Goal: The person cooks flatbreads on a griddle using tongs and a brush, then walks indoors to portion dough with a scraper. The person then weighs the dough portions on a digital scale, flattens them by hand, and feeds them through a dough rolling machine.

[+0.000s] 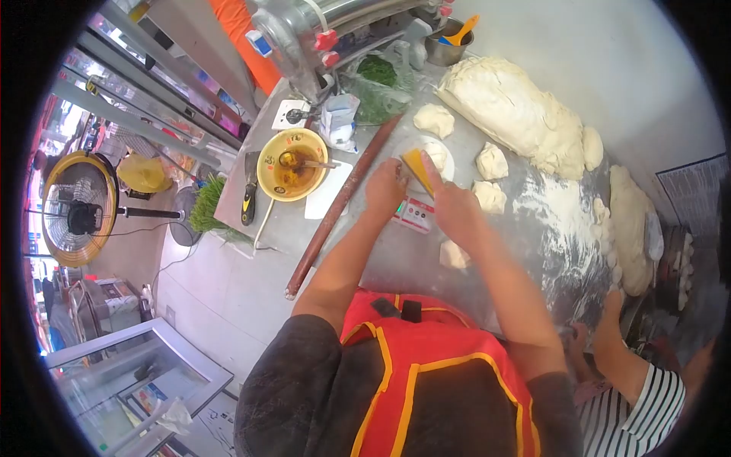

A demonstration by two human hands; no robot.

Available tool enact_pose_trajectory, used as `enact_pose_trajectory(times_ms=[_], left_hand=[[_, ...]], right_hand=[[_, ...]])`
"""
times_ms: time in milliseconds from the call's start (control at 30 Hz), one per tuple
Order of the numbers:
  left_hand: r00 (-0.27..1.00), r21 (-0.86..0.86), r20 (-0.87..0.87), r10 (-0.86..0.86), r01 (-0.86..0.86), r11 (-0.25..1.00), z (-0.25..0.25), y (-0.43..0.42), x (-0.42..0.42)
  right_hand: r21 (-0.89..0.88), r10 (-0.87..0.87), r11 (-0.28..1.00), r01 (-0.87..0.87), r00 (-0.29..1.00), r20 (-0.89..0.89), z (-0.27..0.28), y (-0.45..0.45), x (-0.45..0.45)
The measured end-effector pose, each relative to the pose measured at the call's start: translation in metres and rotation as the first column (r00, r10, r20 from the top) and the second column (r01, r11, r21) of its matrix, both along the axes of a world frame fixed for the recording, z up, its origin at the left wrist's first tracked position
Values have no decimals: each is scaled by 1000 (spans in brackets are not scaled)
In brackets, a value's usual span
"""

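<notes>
My right hand point(451, 199) grips a yellow dough scraper point(417, 169), tilted over a round white plate point(445, 165). That plate rests on a red-and-white kitchen scale point(413, 215) and is partly hidden by the scraper and my fingers. Just left of the plate is my left hand point(386, 184), its fingers curled together; whatever they may hold is too small to make out. Torn dough lumps lie around the scale: one lump point(434, 120) behind it, two lumps point(492, 161) point(489, 197) to the right, another lump point(454, 255) nearer my body.
A long rolling pin point(343, 209) lies left of my hands, beside a yellow bowl point(266, 183) of oily liquid. Large dough point(525, 114) lies along the wall. Bagged greens point(377, 70) and a metal pot point(448, 53) stand behind. Another person's hand point(614, 303) works at right.
</notes>
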State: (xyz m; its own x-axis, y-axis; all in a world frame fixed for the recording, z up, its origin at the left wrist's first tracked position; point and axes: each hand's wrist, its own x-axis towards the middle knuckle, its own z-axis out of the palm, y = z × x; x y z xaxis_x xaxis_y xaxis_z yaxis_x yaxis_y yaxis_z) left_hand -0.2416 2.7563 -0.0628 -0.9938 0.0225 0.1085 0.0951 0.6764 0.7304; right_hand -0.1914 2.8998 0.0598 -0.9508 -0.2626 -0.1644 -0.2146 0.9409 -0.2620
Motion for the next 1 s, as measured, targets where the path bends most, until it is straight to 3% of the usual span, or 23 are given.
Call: enact_pose_trajectory(times_ms=[200, 267, 300, 400, 467, 500, 567, 600, 667, 733, 800, 867, 933, 1000], left_hand=[[999, -105, 35, -20, 23, 994, -6, -2, -2], [998, -91, 58, -7, 13, 996, -3, -3, -2], [997, -65, 77, 1, 4, 998, -5, -4, -3], [992, 63, 119, 41, -48, 997, -9, -12, -5], [987, 204, 136, 90, -117, 972, -5, -28, -2], [994, 242, 103, 45, -69, 968, -7, -38, 0], [998, 313, 40, -40, 25, 949, -16, -58, 11], [982, 357, 170, -79, 14, 934, -6, -63, 22], [900, 432, 403, -168, -25, 901, 27, -72, 44], [824, 628, 421, -379, 36, 777, -10, -67, 65], [793, 699, 274, -544, 223, 679, -21, -54, 93], [720, 710, 310, -621, 259, 655, -16, -29, 110], [494, 736, 597, -632, -25, 676, -13, -1, 118], [469, 649, 626, -623, 131, 750, -6, 14, 116]], right_hand=[[-103, 13, 995, -6, 997, 74, -10, -8, -10], [-118, 27, 993, -30, 999, -32, -17, -11, -10], [-125, 33, 991, -43, 996, -86, -18, -12, -10], [-90, 5, 996, -5, 1000, -2, -13, -10, -6], [-161, -9, 987, 11, 1000, 14, -9, 6, 13], [-196, -14, 981, 19, 1000, 26, -7, 17, 27], [-186, -178, 962, 202, 974, 137, 7, 37, 52], [-162, -237, 953, 256, 963, 129, 21, 48, 65], [-153, -342, 922, 356, 933, 114, 28, 74, 88], [-234, -416, 873, 428, 904, 101, 18, 101, 109], [-363, -470, 806, 467, 879, 85, 7, 120, 131], [-408, -520, 762, 503, 850, 77, 3, 126, 143], [-437, -542, 748, 499, 840, 30, -2, 129, 151], [-445, -536, 768, 461, 842, -53, -6, 131, 158]])
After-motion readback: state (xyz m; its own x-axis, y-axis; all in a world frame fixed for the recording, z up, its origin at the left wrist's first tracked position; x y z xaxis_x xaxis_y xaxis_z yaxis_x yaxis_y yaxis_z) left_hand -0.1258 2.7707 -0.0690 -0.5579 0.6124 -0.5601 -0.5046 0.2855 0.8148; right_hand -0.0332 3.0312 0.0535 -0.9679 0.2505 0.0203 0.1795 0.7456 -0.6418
